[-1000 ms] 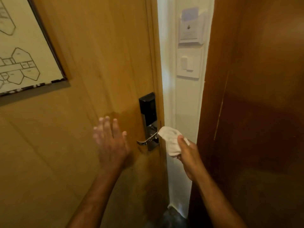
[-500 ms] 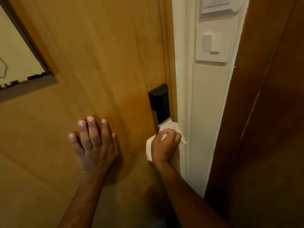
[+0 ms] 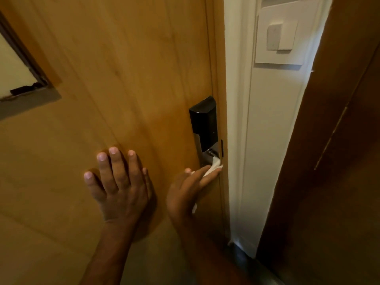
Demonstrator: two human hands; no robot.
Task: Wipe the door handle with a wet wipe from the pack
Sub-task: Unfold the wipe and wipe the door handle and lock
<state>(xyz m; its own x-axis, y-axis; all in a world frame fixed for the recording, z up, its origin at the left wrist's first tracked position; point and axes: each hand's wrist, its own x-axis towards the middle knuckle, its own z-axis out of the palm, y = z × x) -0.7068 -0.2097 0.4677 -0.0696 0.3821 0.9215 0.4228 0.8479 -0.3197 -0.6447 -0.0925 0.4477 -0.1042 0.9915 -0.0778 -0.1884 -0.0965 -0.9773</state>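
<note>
1. Wooden and honey-coloured, the door [image 3: 123, 79] filled most of the view, its grain running slantwise.
2. Dark brown wood of a second panel [image 3: 329, 182] took up the right side, set apart from the door by a strip of white wall [image 3: 273, 161].
3. On that white wall, high up, sat a pale switch plate [image 3: 281, 36] with a rocker in its middle.
4. At the left edge, a framed sheet [image 3: 12, 73] with a dark border hung on the door, only its lower corner in view.
5. The left hand [image 3: 119, 186] lay flat on the door, palm against the wood, fingers [image 3: 115, 163] spread apart and holding nothing.
6. The right hand [image 3: 185, 194] sat just beside it, nearer the door's edge, with its fingers [image 3: 207, 175] stretched toward the lock and pressed over the wet wipe [image 3: 214, 164].
7. The black lock housing [image 3: 204, 122] stood upright near the door's edge, with a metal plate [image 3: 202, 155] running down below it.
8. The wipe, white and crumpled, showed at the fingertips against the bottom of that metal plate; another scrap of it peeked out under the palm.
9. The door handle itself was hidden beneath the right hand and the wipe, so its shape could not be made out.
</note>
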